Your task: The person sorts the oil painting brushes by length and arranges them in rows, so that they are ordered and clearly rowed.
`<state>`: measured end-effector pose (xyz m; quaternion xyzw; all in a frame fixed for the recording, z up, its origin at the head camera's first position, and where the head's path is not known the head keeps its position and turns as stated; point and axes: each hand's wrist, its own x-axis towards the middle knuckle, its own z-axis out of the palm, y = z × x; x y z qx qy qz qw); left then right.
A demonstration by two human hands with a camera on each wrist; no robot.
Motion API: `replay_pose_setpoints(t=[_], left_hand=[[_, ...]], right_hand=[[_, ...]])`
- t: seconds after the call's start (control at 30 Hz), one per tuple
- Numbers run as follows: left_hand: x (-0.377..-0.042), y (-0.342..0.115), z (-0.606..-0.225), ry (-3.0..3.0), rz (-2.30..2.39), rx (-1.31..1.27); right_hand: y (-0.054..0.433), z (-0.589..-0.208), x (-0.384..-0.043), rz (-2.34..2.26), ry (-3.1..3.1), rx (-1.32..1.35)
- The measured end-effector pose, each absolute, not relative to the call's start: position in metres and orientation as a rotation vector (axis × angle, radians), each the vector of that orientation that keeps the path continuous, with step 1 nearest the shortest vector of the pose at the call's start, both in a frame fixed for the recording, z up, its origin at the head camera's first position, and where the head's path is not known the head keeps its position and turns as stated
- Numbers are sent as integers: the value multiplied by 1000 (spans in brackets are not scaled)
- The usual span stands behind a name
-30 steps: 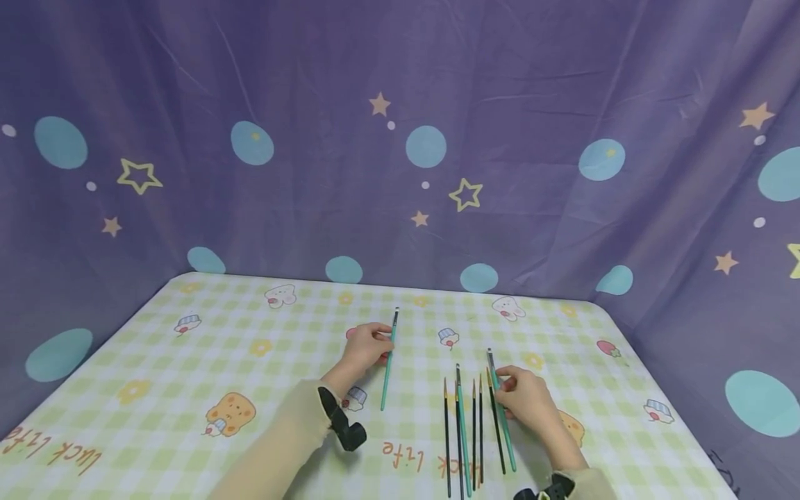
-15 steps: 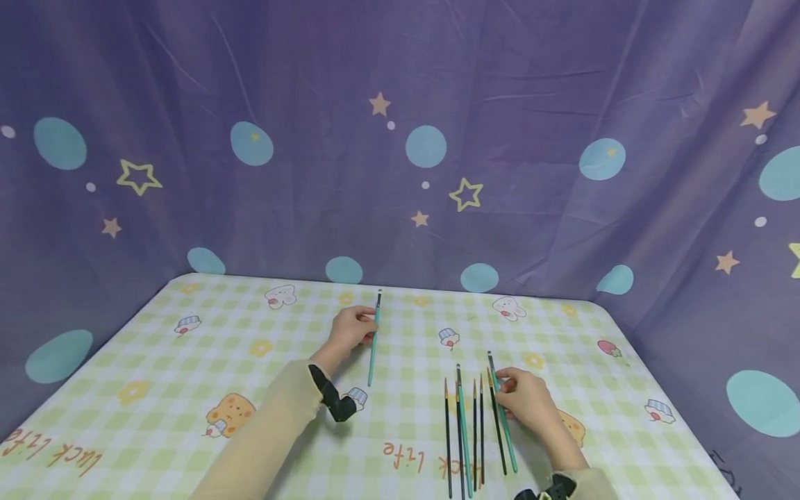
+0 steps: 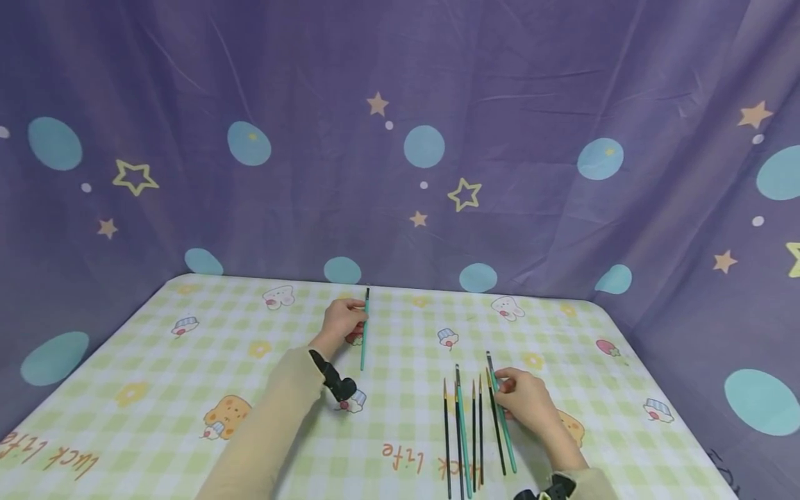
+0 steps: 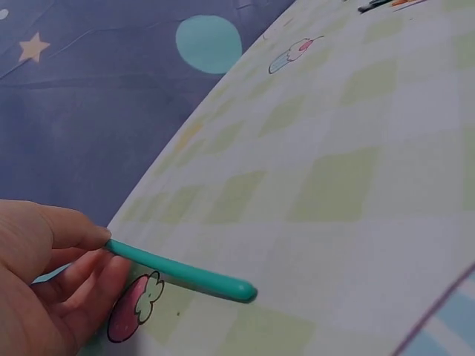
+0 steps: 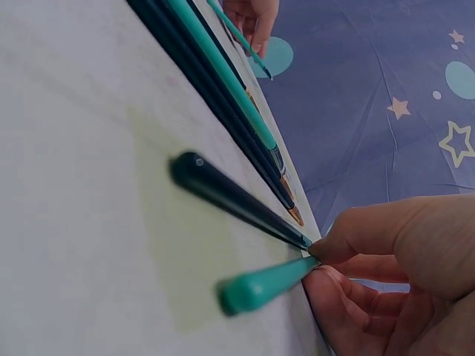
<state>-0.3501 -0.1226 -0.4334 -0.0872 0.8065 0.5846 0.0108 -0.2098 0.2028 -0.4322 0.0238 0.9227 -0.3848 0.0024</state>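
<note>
My left hand (image 3: 341, 321) pinches a teal-handled paintbrush (image 3: 364, 340) near the table's far edge, its bristle end pointing away from me. In the left wrist view the rounded end of that teal handle (image 4: 215, 282) sits just over the cloth. At the right, my right hand (image 3: 523, 396) pinches a second teal paintbrush (image 3: 507, 434) between thumb and finger. Close beside it lies a black paintbrush (image 3: 498, 430); in the right wrist view a fingertip is near or touching this black brush (image 5: 230, 196), I cannot tell which.
Left of my right hand, several black paintbrushes (image 3: 446, 437) and another teal one (image 3: 464, 437) lie roughly side by side. A green checked tablecloth (image 3: 262, 410) covers the table. Behind it hangs a purple curtain (image 3: 350, 194) with stars and dots.
My left hand has carried its teal paintbrush leftward and away from me, toward the far edge. The right hand and the brushes near it have stayed almost still.
</note>
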Motion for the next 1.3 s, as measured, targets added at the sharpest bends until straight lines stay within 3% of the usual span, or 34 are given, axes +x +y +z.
replay_pose_setpoints(t=[0.8,1.3], left_hand=[[-360,-117,-433,2601,1607,-294],[-341,-120,-432,2671,1678,-247]], right_hand=[[203,-433,-211,-1218,2891,94],[202,-431,-209,-1214,2875,97]])
